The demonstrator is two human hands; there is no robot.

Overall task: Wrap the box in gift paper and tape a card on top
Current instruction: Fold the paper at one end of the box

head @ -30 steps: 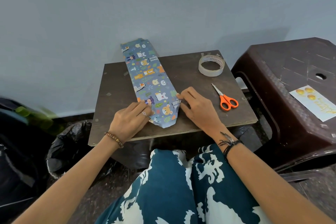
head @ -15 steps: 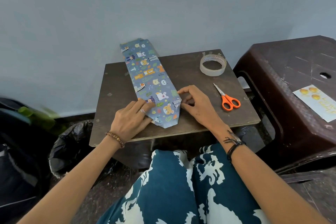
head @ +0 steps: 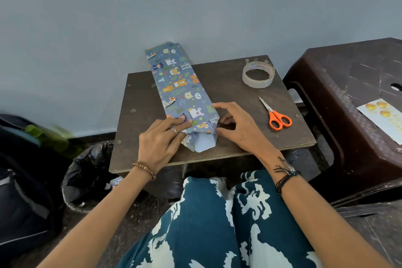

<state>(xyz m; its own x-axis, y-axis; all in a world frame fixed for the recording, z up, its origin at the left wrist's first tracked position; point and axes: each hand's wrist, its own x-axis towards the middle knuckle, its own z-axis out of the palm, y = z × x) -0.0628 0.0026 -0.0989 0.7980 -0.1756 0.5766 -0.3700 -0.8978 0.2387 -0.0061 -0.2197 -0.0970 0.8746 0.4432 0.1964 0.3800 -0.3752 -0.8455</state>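
Observation:
A long box wrapped in blue gift paper (head: 178,87) with cartoon animals lies lengthwise on the small dark table (head: 239,102). Its near end is folded, and a white-backed flap (head: 202,143) points toward me. My left hand (head: 162,142) presses flat on the near left corner of the paper. On the box's right side my right hand (head: 237,125) pinches the paper, fingers curled against the edge. A card (head: 385,116) with yellow shapes lies on the brown stool at the right.
A roll of clear tape (head: 258,74) sits at the table's far right corner. Orange-handled scissors (head: 275,115) lie on the table right of my right hand. A brown plastic stool (head: 348,98) stands at the right. A black plastic bag (head: 87,172) and dark bags sit on the floor at left.
The near end's pointed top flap has been pressed down, so the white underside of the bottom flap shows. My right hand shifted from flat on the paper to pinching the side.

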